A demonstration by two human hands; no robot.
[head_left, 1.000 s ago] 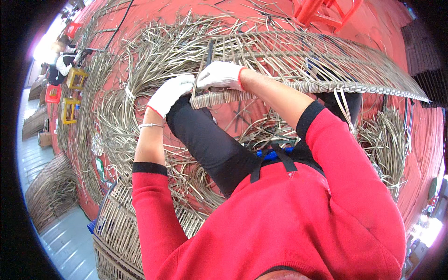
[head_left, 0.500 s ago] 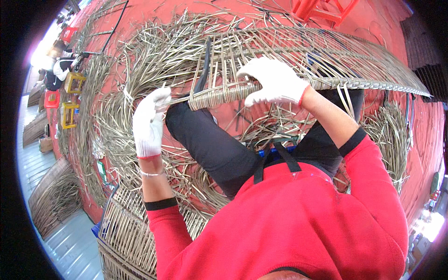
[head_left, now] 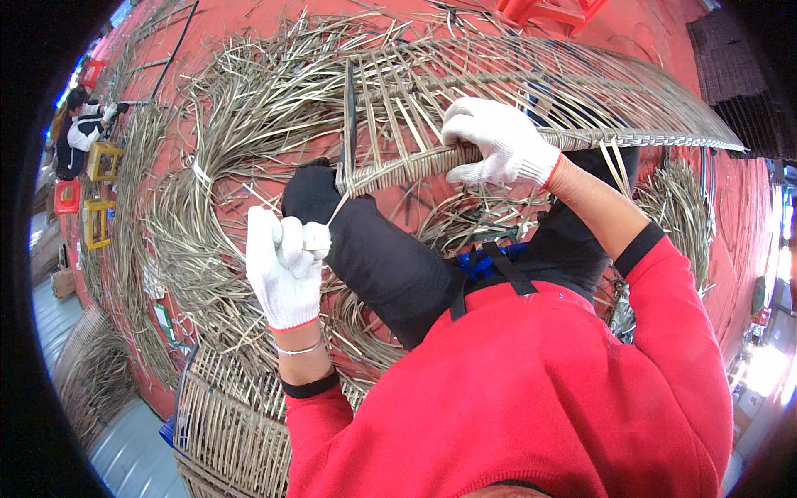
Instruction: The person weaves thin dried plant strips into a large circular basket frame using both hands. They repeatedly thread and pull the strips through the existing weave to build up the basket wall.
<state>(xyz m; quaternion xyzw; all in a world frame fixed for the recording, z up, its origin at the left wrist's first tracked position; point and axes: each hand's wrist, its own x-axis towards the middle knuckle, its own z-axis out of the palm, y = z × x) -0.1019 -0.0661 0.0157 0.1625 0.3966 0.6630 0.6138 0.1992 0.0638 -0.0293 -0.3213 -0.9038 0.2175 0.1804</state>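
Note:
A long woven panel (head_left: 465, 80) of brownish rattan-like strips lies across my knees, with a dark rod at its left end. Its near rim (head_left: 398, 171) is tightly wrapped. My right hand (head_left: 502, 145), in a white knit glove, closes around this rim, thumb below and fingers over the top. My left hand (head_left: 288, 266), gloved too, is beside my left knee with its fingers curled in. From its fingertips a thin strip (head_left: 338, 209) runs taut up to the rim's left corner. The part of the strip inside the fist is hidden.
Loose bundles of strips (head_left: 191, 207) cover the red floor (head_left: 241, 17) to the left. Another slatted woven piece (head_left: 237, 415) stands at lower left. A red plastic stool (head_left: 552, 12) is at the far edge. Beyond yellow stools (head_left: 101, 162), another person (head_left: 81, 133) sits.
My left hand has come down and nearer from the rim's left corner, its fingers now curled with the strip drawn taut. My right hand has closed more tightly around the rim.

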